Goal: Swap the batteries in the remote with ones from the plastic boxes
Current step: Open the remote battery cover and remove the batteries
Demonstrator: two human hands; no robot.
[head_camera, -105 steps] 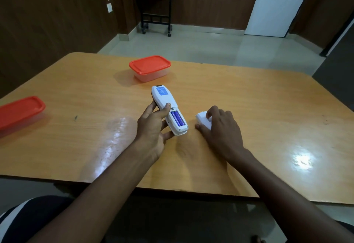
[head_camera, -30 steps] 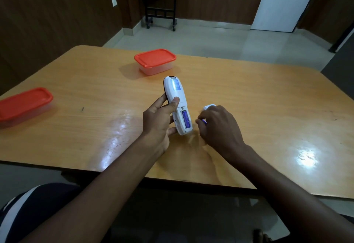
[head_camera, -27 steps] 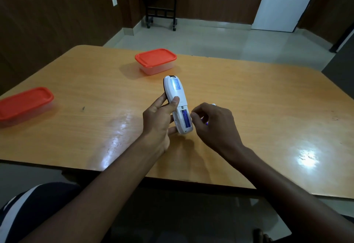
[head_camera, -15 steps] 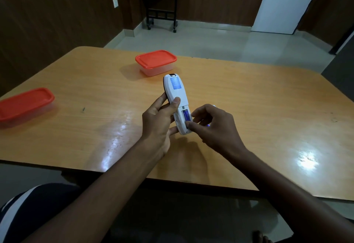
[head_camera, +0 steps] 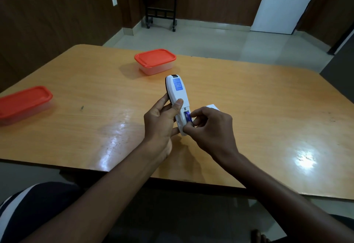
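At the centre of the tabletop [head_camera: 249, 93], just above its surface, one white remote [head_camera: 177, 97] is held back-side up, its nose aimed at twelve o'clock. It is gripped around its middle by the left hand [head_camera: 161, 124], thumb laid across the back. The battery bay at the six o'clock end is uncovered, and one purple battery [head_camera: 188, 117] is seen in it, pinched at its near end by the fingertips [head_camera: 188, 127] of the right hand [head_camera: 212, 129], which is curled narrowly around that end. Whether a second cell lies in the bay cannot be told. At three o'clock from the remote, a white piece [head_camera: 212, 106], judged to be the removed battery cover, lies on the tabletop partly behind the right hand.

Two plastic boxes with orange lids are counted: one box [head_camera: 155, 61] at eleven o'clock, near the remote, and a second box [head_camera: 24, 103] at nine o'clock, well apart at the table's left edge. Both lids are shut.

By judgement the task is at an early stage: the cover is off and an old battery is being worked out. Removal of the old cells, opening of the boxes, fetching of fresh cells, loading them and refitting the cover are all left to be done.
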